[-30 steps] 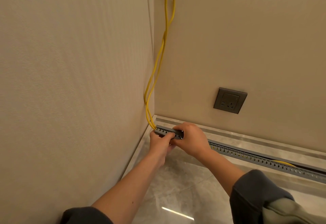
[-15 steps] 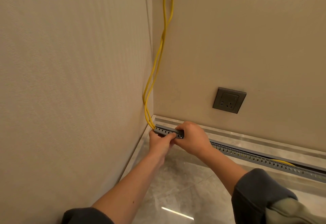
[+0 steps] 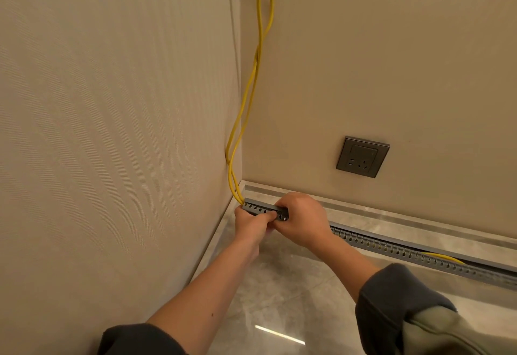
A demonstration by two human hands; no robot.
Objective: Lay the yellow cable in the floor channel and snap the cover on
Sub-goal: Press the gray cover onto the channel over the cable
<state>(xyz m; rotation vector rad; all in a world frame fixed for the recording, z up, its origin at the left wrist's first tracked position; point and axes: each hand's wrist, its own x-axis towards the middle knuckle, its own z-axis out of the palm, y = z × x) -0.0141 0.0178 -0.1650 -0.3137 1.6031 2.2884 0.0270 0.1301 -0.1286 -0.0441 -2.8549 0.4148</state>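
Note:
Two strands of yellow cable (image 3: 246, 94) hang down the room corner and enter the left end of a grey slotted floor channel (image 3: 397, 251) that runs along the base of the back wall. A short grey slotted piece (image 3: 258, 208) sits at the corner end. My left hand (image 3: 251, 223) pinches its front side from below. My right hand (image 3: 303, 219) grips its right end from above, hiding the joint with the long channel. Farther right a bit of yellow cable (image 3: 444, 257) shows inside the channel.
A grey wall socket (image 3: 362, 156) is on the back wall above the channel. A textured wall stands close on the left. The floor is glossy grey marble (image 3: 293, 293) with a pale stone skirting ledge (image 3: 419, 219) behind the channel.

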